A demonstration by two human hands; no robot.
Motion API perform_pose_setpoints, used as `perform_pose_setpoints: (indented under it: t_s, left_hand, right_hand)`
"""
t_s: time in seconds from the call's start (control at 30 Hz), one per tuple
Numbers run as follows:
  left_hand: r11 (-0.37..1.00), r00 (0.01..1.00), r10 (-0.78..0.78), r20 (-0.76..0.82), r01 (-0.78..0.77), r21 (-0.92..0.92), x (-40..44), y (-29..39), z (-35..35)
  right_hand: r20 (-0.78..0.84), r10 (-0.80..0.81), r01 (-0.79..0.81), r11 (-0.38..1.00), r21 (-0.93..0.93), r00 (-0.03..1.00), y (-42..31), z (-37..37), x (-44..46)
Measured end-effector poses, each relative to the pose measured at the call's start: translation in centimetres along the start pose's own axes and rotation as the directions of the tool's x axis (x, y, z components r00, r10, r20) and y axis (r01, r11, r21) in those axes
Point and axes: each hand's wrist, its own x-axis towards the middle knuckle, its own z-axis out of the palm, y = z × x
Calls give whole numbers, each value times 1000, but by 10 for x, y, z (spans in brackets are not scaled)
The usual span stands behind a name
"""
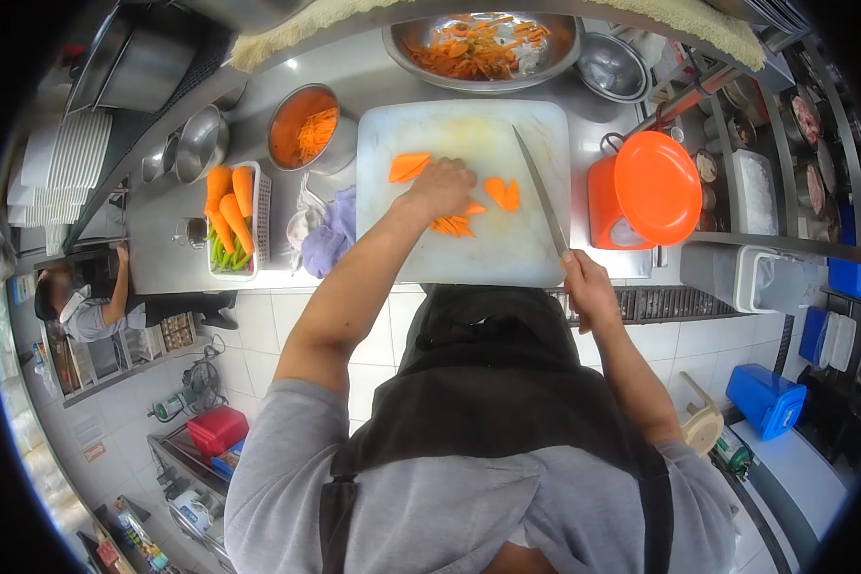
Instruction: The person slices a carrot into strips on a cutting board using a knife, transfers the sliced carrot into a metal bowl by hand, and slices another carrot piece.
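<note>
My right hand (591, 287) is wrapped round the handle of a long kitchen knife (540, 187), whose blade lies over the right part of the white cutting board (383, 258). Over the middle of the board, my left hand (440, 188) has its fingers curled down, and what they may hold is hidden. Flat carrot slices (408, 167) lie just left of it. Thin carrot strips (452, 227) are below the hand, and more cut carrot slices (501, 194) sit between it and the blade.
Left of the board stand a steel pot (340, 153) of shredded carrot, a purple cloth (330, 234) and a white basket (261, 220) with whole carrots. A large steel bowl (402, 62) is behind, an orange-red container (607, 215) right. A co-worker (86, 311) stands far left.
</note>
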Motion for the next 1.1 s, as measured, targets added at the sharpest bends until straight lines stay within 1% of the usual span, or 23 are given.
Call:
perform_pose_setpoints:
  t_s: [0.03, 0.07, 0.13, 0.27, 0.37, 0.43, 0.47, 0.53, 0.67, 0.73, 0.77, 0.8, 0.87, 0.9, 0.97, 1.0, 1.03, 1.07, 1.1]
  left_hand:
    - [1000, 987, 25, -158, -25, -3, 1, 5, 4]
    - [1000, 987, 21, -158, -22, -4, 5, 10, 8]
    - [995, 966, 90, -242, -96, -11, 13, 21, 14]
    - [993, 971, 118, -209, -119, 10, 20, 26, 13]
    - [994, 982, 96, -164, -86, 67, 20, 24, 5]
    - [991, 998, 22, -67, -12, 136, 18, 25, -1]
    - [990, 998, 27, -64, -18, 139, 18, 24, -1]
    - [987, 964, 109, -242, -77, 140, 15, 23, 0]
    - [993, 976, 76, -205, -55, 106, 22, 59, 12]
    - [993, 953, -49, -299, 78, 88, 26, 77, 34]
    - [996, 952, -67, -300, 83, 41, 26, 82, 38]
    - [996, 951, -69, -300, 83, 37, 24, 85, 40]
    - [998, 920, -54, -387, 42, -40, 20, 86, 42]
    - [998, 920, -56, -388, 44, -40, 21, 82, 46]
    - [974, 912, -119, -392, 31, -224, 22, 74, 54]
    - [974, 912, -118, -392, 29, -225, 18, 73, 44]
    - [931, 930, -240, -280, 139, -336, 11, 72, 25]
    - [866, 925, -348, -151, 256, -430, 5, 69, 13]
    - [864, 925, -351, -148, 259, -432, 1, 63, 11]
  right_hand:
    - [-1, 3, -3, 1000, 9, 1000, 0, 0, 0]
    - [2, 3, -3, 1000, 8, 1000, -1, 0, -1]
    - [2, -1, 1, 1000, -4, 1000, -4, -1, -1]
    - [10, -2, 2, 1000, -2, 1000, 2, -1, 1]
    - [21, 18, -18, 1000, -6, 1000, 4, -1, 2]
    - [19, 19, -19, 999, -26, 1000, 2, -2, 1]
    - [14, 22, -21, 1000, -22, 1000, 1, -2, 0]
    - [11, 17, -17, 1000, -26, 1000, -2, -2, -1]
    - [26, 1, 0, 1000, -9, 1000, 2, -2, 1]
    - [11, -26, 26, 1000, 14, 1000, 2, -1, 1]
    - [10, -28, 28, 1000, 10, 1000, 3, -2, 2]
    - [10, -23, 23, 1000, 16, 1000, 4, -1, 2]
    - [12, -21, 21, 1000, 20, 1000, 3, 0, 2]
    - [13, -12, 12, 1000, 23, 1000, 2, -1, 1]
    - [12, -3, 3, 1000, 25, 1000, 0, -1, 1]
    - [13, 6, -6, 1000, -14, 1000, 0, -2, 1]
    - [14, 15, -15, 999, -52, 1000, 0, -2, 1]
    - [13, 18, -17, 999, -52, 1000, 1, -2, 1]
    - [5, -29, 29, 994, -109, 1000, 2, -2, 2]
